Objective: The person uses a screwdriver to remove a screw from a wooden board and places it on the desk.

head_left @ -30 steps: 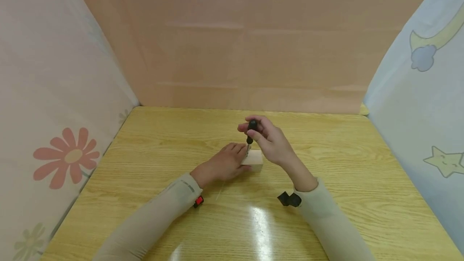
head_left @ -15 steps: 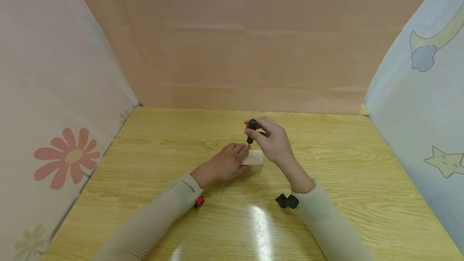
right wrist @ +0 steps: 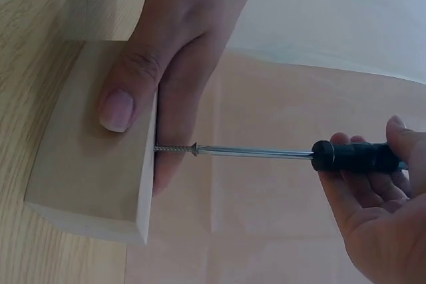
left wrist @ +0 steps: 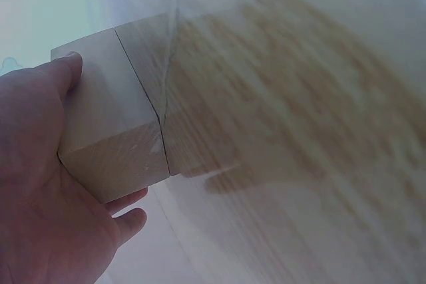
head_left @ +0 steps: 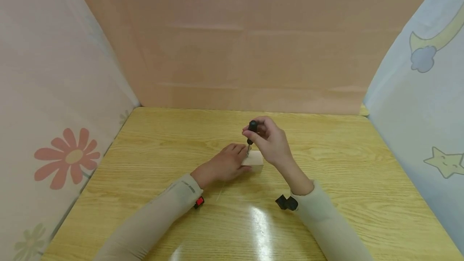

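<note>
A pale wooden block [head_left: 255, 158] lies on the table, its end toward the right free of the fingers. My left hand [head_left: 224, 164] grips it, thumb on the near side and fingers across the far side. Out of the block's top face stands a threaded screw [right wrist: 174, 148], much of its thread showing. The shaft of a black-handled screwdriver [right wrist: 356, 156] meets the screw head, in line with it. Thumb and fingers of my right hand [head_left: 274, 142] hold the screwdriver's handle, keeping it nearly upright above the block.
The wood-grain table [head_left: 326, 152] ends at a peach backdrop [head_left: 239, 51]. Patterned cloth walls stand left [head_left: 21, 92] and right [head_left: 427, 104]. A black device [head_left: 287, 202] is at the right cuff, a red-and-black one [head_left: 199, 201] at the left.
The right hand's fingers shift around the screwdriver handle, first stretched out, then drawn in, and its wrist has come slightly left and nearer. Left hand and block stay in place.
</note>
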The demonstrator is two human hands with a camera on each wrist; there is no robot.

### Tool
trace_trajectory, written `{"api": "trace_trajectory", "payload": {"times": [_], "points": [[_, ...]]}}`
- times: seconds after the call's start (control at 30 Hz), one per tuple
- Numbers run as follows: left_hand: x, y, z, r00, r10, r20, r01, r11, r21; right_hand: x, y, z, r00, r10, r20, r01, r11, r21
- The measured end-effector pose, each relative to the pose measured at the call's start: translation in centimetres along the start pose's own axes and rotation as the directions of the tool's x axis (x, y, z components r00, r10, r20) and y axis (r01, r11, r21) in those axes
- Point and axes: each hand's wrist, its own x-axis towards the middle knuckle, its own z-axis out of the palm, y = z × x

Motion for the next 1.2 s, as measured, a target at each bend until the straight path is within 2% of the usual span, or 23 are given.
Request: {"api": "trace_trajectory", "payload": {"times": [0.3,0.6,0.67,0.83,0.93,1.2], "points": [[0.12,-0.18,0.37,1.0,-0.007,-0.002,0.007,1.0,0.007,0.24,-0.11,-0.32,1.0,0.009,0.026,-0.01,0.999,0.031],[0.11,-0.1,0.26,1.0,-0.008,0.0,0.008,1.0,-0.021,0.1,0.16,0.2,0.998,-0.003,-0.065,0.004,1.0,0.008],[0.12,-0.13,0.31,1.0,-0.011,0.004,0.011,1.0,-0.018,0.15,0.09,0.01,0.999,0.006,-0.044,-0.005,1.0,0.025],[0.14,-0.19,0.29,1.0,-0.012,0.009,0.012,1.0,-0.008,0.39,-0.09,-0.5,0.997,0.026,0.078,-0.034,0.994,0.102],[0.08,-0.16,0.2,1.0,-0.008,0.01,0.008,1.0,-0.011,0.39,-0.03,-0.43,0.994,0.019,0.106,-0.029,0.995,0.094],[0.02,-0.1,0.11,1.0,-0.007,0.012,0.008,1.0,-0.011,0.09,0.3,0.02,1.0,0.015,0.006,-0.015,0.999,0.03]]}}
